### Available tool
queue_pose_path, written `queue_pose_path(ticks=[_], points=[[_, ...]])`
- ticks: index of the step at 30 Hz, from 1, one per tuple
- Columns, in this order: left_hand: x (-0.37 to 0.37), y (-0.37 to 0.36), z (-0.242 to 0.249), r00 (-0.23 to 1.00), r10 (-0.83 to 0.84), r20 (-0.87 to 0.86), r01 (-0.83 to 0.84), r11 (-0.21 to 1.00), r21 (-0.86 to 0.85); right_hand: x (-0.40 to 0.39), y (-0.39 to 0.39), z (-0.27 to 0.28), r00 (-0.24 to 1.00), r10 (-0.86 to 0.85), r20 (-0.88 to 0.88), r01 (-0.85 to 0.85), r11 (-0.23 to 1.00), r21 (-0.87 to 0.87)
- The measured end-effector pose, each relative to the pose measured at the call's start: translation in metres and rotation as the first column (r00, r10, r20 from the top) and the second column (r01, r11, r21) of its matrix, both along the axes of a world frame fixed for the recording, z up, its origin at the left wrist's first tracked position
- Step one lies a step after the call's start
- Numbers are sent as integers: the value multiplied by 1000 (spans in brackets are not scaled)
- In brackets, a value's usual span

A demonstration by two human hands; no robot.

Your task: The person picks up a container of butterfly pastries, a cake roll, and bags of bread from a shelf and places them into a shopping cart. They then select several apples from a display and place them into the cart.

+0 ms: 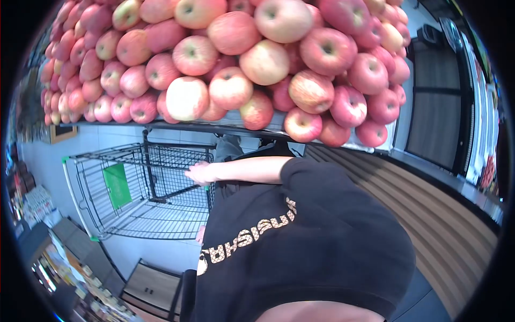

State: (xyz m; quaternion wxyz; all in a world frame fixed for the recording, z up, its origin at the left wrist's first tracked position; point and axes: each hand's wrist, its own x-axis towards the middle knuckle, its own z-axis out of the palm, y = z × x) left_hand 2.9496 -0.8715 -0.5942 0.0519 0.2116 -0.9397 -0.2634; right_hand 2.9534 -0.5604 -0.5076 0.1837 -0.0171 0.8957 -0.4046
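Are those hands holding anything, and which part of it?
It can't be told for sure. The right hand is at the near end of the shopping cart, its grip unclear. The left hand is mostly hidden by the black shirt.

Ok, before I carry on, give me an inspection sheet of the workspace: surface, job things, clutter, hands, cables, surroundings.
Surface: grey tiled floor beneath the cart; beside it, a display with brown slatted side panels.
Job's things: wire shopping cart with a green panel on it.
Clutter: red and yellow apples piled up to the display's edge.
Right hand: reaching out at the cart's near end; its exact grip cannot be told.
Left hand: mostly hidden behind the black shirt; grip cannot be told.
Cables: nothing seen.
Surroundings: a low cabinet and goods shelves at lower left, blurred.
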Motion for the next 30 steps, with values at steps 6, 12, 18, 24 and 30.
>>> queue_pose_path(ticks=[6, 12, 18, 24, 30], points=[[-16, 181, 118, 661, -676, -325, 715, 699, 0, 143, 79, 137, 812, -483, -328, 280, 815, -508], [54, 392, 284, -100, -727, -679, 974, -211, 82, 252, 130, 212, 68, -841, -537, 804, 365, -469], [120, 487, 349, -469, -715, -518, 878, -440, -188, 304, 181, 242, -134, -582, -802, 990, -34, -140], [146, 502, 354, -479, -773, -415, 877, -411, -247, 301, 210, 245, -145, -636, -758, 987, -39, -156], [149, 510, 355, -451, -812, -371, 879, -331, -343, 304, 224, 239, -144, -670, -728, 982, -6, -189]])
